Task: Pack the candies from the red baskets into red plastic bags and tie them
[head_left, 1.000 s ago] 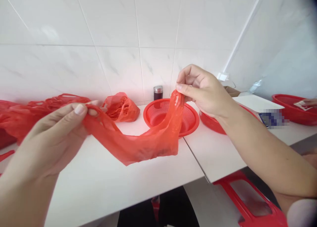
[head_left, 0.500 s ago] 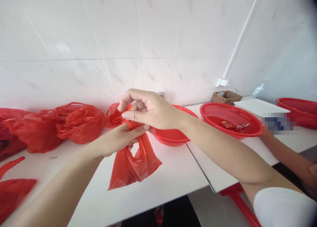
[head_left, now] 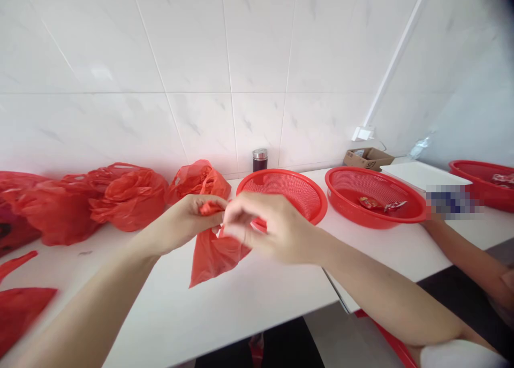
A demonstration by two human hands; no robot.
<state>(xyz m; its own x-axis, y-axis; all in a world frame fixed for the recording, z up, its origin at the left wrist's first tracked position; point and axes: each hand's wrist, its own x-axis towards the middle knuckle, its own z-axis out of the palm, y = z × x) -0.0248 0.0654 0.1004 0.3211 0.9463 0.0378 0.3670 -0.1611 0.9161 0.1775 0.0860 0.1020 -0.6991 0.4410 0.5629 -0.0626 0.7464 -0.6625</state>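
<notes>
A red plastic bag (head_left: 219, 256) hangs by its handles over the white table (head_left: 257, 298). My left hand (head_left: 193, 218) is closed around the gathered top of the bag, with a bit of red plastic showing above the thumb. Close against it on the right, my right hand (head_left: 273, 226) has its fingers curled at the bag's handle. Motion smears its fingertips, so what they pinch is hard to make out. Just behind the hands stands a red mesh basket (head_left: 317, 202), partly covered by my right hand.
Several stuffed red bags (head_left: 128, 199) line the wall on the left. A dark flask (head_left: 259, 160) stands behind the basket. Right of it, a second red basket (head_left: 341, 204) holds a few small packets. A cardboard box (head_left: 367, 158) sits further back. A co-worker's arm (head_left: 461, 242) reaches in at right.
My right hand has moved right and down from above the left hand to beside it. The left hand has shifted slightly left, still gripping the bag, which is raised a little.
</notes>
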